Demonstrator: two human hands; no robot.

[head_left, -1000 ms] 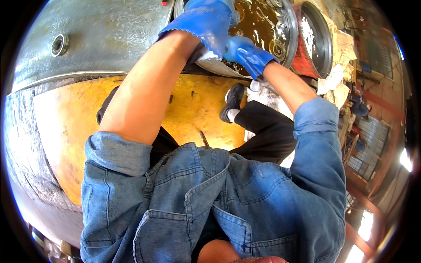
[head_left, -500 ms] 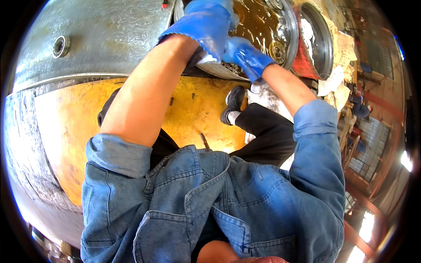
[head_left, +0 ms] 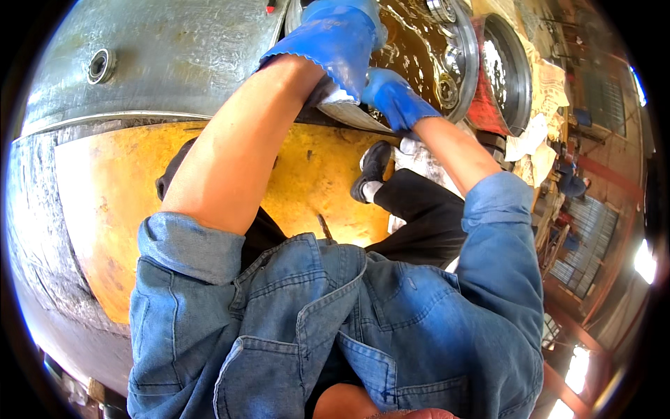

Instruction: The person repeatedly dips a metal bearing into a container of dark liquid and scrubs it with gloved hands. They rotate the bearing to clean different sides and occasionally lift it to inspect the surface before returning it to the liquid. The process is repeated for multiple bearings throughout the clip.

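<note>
Both my hands wear blue rubber gloves and work at a round metal basin point(head_left: 469, 70) of brown, oily liquid. My left hand point(head_left: 349, 28) reaches over the basin's left side; its wide cuff and the top of the picture hide the fingers. Close beside that cuff, my right hand point(head_left: 391, 94) is closed over the near part of the basin. Whatever its curled fingers hold is hidden. Bearings sit in the basin: one ring bearing point(head_left: 447, 89) at the right inner side, another bearing point(head_left: 441, 8) farther back.
A metal-topped table point(head_left: 167, 63) at the left carries a lone bearing point(head_left: 101, 66). Right of the basin lies a red drum point(head_left: 492, 84) with a dark rim, beside stained paper or cloth point(head_left: 548, 91). Below are a yellow panel point(head_left: 314, 167) and my shoe point(head_left: 373, 171).
My right hand has shifted slightly right and down, apart from the left cuff. More of the liquid and another bearing at the basin's right side show. The whole view has shifted a little.
</note>
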